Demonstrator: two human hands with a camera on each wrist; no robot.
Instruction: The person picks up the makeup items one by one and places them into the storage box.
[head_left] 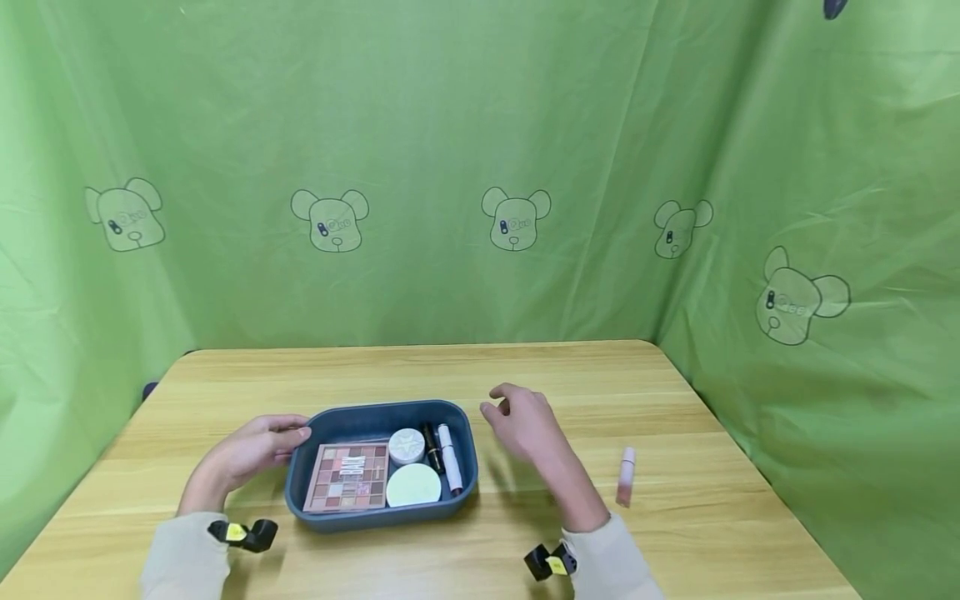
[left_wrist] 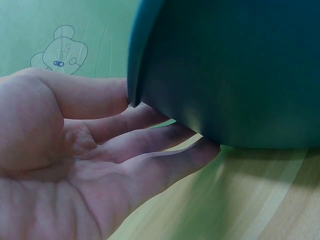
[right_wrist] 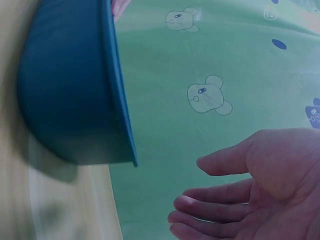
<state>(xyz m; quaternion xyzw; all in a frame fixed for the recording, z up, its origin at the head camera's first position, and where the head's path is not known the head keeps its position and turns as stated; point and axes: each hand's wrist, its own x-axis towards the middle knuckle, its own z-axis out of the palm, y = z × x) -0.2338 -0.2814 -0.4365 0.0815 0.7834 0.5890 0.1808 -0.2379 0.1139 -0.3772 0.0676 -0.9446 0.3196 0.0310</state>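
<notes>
A dark blue storage bin (head_left: 382, 522) with rounded corners sits in the middle of the table. My left hand (head_left: 251, 450) holds its left end, thumb at the rim and fingers against the outer wall, as the left wrist view (left_wrist: 100, 150) also shows. Inside lie an eyeshadow palette (head_left: 347, 477), a small white round jar (head_left: 407, 446), a pale round compact (head_left: 414, 485), a black tube (head_left: 432, 450) and a white lipstick-like tube (head_left: 450, 458). Off the bin's right end, my right hand (head_left: 521, 421) hovers with fingers loosely bent and nothing in them.
A lip gloss tube (head_left: 626, 477), white above and pink below, lies on the wooden table (head_left: 720, 517) to the right of my right forearm. Green curtains (head_left: 420, 108) with bear-head prints hang behind the table and along its sides.
</notes>
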